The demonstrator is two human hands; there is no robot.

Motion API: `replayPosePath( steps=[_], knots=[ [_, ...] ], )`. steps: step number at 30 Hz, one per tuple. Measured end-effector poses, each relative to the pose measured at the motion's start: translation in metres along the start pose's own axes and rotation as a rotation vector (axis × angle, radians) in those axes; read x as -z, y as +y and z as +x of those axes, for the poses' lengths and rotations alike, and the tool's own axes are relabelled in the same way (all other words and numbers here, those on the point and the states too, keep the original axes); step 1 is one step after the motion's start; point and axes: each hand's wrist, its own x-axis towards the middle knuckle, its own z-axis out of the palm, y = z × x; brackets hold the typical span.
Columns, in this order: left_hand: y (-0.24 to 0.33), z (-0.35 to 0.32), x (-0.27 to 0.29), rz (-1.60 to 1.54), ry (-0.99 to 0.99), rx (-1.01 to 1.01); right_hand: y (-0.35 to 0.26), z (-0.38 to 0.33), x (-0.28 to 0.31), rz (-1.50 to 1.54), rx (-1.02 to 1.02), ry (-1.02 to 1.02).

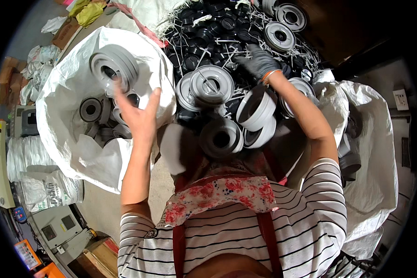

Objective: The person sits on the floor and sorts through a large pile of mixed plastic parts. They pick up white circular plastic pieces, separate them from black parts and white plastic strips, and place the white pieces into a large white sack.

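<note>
My bare left hand (141, 118) is over the white woven sack (62, 134), thumb and fingers spread, the fingertips slightly blurred. Just beyond those fingertips, a grey ringed plastic part (114, 67) is tilted over the sack's opening; whether a finger still touches it I cannot tell. More grey round parts (91, 110) lie inside the sack. My right hand (258, 64), in a dark grey glove with an orange band at the wrist, reaches over the heap of black plastic caps (204, 37). Motion smears its fingers, hiding any grip. Nearby sit a grey flanged part (211, 85) and a grey ring (256, 109).
Thin white plastic strips (308, 53) are scattered through the black heap. Grey discs (280, 36) lie at its far right. Another grey cylindrical part (221, 139) rests close to my lap. A second white sack (370, 153) with grey parts stands at right. Grey equipment (55, 229) is at lower left.
</note>
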Motion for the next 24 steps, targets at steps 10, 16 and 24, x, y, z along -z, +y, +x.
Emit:
replayPosePath(
  steps=[10,16,24],
  knots=[
    [-0.135,-0.022,-0.12,-0.356,-0.305,1.43,0.13,0.024,-0.035,-0.416,-0.245,-0.417],
    [-0.145,-0.018,-0.124,-0.253,-0.433,1.096,0.114,0.015,-0.015,-0.459,-0.191,-0.353],
    [0.007,-0.006,-0.064,-0.053,-0.391,0.074,0.013,0.01,0.052,0.067,-0.035,-0.193]
  ],
)
